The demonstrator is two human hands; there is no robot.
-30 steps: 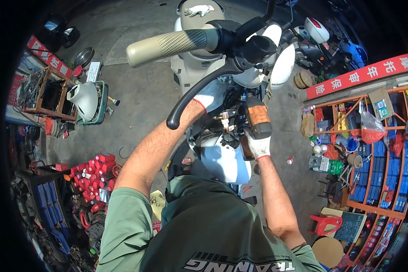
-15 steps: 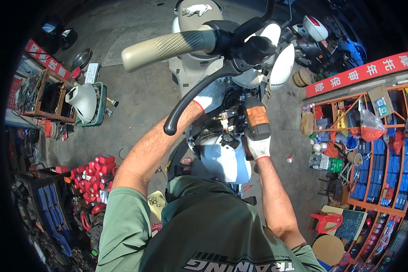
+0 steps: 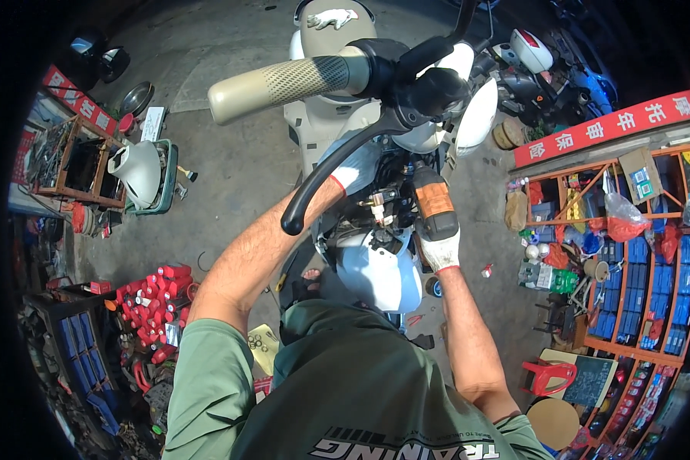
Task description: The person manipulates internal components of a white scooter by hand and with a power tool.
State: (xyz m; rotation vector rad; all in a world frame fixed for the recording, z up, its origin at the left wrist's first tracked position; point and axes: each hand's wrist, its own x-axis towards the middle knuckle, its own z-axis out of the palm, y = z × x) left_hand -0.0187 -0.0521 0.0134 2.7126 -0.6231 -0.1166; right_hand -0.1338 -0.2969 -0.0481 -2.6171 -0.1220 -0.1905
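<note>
My right hand [image 3: 442, 251], in a white work glove, grips a black and orange cordless power drill [image 3: 435, 201]. The drill points away from me into the opened front of a scooter, and its tip is lost among dark parts. My left hand [image 3: 360, 165], gloved too, reaches under the black brake lever [image 3: 326, 172] into the same area, its fingers hidden. Between both hands lie exposed wiring and connectors [image 3: 379, 208]. Nearer me is a white body panel [image 3: 376, 272]. The handlebar's beige grip [image 3: 284, 86] crosses above my left forearm.
A white glove [image 3: 331, 18] lies on the scooter's seat [image 3: 337, 40]. Left stand a green bin [image 3: 165, 188] holding a white cowl [image 3: 136, 172], and a pile of red bottles [image 3: 149, 307]. Orange shelving [image 3: 621, 295] with blue boxes and a red stool [image 3: 550, 376] are right.
The whole view has shifted slightly. Both hands and the drill stay in nearly the same places on the scooter.
</note>
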